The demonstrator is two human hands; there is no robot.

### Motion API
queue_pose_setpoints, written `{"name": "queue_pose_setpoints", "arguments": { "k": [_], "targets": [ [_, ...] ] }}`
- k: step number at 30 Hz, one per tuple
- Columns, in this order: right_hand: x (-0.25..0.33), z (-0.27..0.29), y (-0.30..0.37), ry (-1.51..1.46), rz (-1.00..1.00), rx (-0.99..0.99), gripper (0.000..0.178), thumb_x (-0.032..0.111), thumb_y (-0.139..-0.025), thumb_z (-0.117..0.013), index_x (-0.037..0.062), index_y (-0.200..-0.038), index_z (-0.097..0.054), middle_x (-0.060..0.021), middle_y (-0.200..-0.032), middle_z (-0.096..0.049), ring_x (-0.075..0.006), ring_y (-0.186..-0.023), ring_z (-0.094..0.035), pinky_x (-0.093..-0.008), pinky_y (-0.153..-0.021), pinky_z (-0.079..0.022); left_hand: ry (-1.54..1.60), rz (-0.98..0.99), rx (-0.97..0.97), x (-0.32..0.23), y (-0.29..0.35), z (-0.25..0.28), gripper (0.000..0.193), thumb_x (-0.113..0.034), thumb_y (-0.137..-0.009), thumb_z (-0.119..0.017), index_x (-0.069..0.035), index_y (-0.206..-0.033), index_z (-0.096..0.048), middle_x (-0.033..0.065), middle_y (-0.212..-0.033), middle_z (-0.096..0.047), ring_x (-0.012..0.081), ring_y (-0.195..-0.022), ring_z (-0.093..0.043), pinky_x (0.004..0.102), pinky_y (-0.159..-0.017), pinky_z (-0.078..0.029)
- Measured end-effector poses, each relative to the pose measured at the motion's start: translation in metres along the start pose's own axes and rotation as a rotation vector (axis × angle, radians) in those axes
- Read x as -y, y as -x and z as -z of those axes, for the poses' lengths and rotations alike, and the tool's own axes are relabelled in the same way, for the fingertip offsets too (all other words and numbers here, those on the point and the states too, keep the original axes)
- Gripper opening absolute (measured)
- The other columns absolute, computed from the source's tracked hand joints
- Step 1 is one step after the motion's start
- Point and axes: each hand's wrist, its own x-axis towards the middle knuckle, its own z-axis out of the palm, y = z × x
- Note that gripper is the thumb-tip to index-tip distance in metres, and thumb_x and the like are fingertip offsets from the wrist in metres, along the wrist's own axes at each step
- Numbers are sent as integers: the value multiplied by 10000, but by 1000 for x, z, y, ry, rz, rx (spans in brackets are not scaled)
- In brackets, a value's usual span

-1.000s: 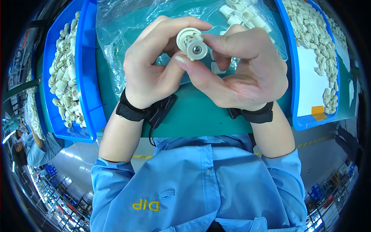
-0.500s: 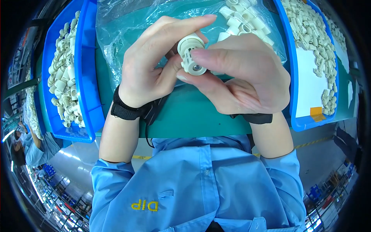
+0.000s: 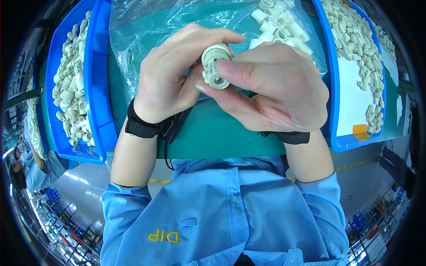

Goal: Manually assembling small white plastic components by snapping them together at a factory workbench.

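Observation:
A cream plastic cylindrical part (image 3: pixel 216 63) with slotted sides and a wider collar sits between my two hands, above the near part of the green table. Its lower end faces me and shows a small round metallic centre. My left hand (image 3: pixel 171 73) is curled round its left side, with the index finger reaching over behind the collar. The thumb and index finger of my right hand (image 3: pixel 279 88) pinch the slotted section from the right. Some of the left fingertips and the back of the part are hidden.
To the left stands a blue bin (image 3: pixel 98 97) with many cream plastic pieces. On the right another blue bin (image 3: pixel 333 111) holds smaller cream pieces beside white card. A clear plastic bag (image 3: pixel 128 40) with white tubular pieces (image 3: pixel 282 26) lies behind my hands. Another person (image 3: pixel 37 170) is at far left.
Both hands and the plastic part have shifted slightly left and down in the picture. The part's end now faces me a little more squarely; the grip stays the same.

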Motion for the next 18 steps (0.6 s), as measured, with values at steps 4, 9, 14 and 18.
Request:
{"name": "queue_pose_setpoints", "arguments": {
  "k": [4,9,14,18],
  "targets": [
    [3,6,0,-44,-12,67,553,-92,-713,-807,-15,-1212,-581,-127,-697,-647,-227,-522,-614,-270,-448,-434,-18,1,27,-3,1,3,460,128,-719,-613,-40,-1142,-674,103,-979,-691,246,-806,-640,321,-685,-519],
    [10,13,-8,96,-27,36,511,-92,-704,-811,-35,-1158,-581,-152,-806,-674,-187,-624,-643,-252,-526,-474,-85,-40,112,4,5,10,401,-63,-838,-698,62,-1208,-608,180,-1162,-671,259,-918,-656,338,-801,-510],
    [17,8,-4,156,-173,7,471,-73,-704,-817,-44,-1115,-589,-171,-915,-679,-162,-719,-645,-237,-610,-494,318,327,-145,-8,12,-3,332,-11,-893,-632,41,-1218,-592,167,-1150,-663,226,-903,-655,312,-760,-527],
    [20,6,-8,115,-206,-23,445,-75,-710,-808,-48,-1104,-602,-172,-930,-680,-161,-723,-644,-233,-629,-497,238,135,-108,0,10,2,304,45,-885,-614,-11,-1183,-627,118,-1087,-684,237,-856,-660,315,-708,-547]
  ]
}}
